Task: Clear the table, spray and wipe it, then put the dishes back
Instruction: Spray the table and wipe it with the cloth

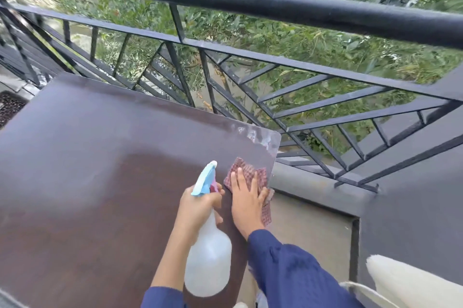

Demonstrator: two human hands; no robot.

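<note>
The left hand (200,203) has its grip wrapped around the neck of a translucent white plastic spray bottle with a blue trigger head (207,252), nozzle aimed away. Just right of that grip, the right hand (246,197) lies flat, fingers spread, pressing a red checked cloth (253,177) onto the dark brown counter (87,170) at its right edge, wet streaks (255,136) just beyond, before the black metal railing (250,4)
</note>
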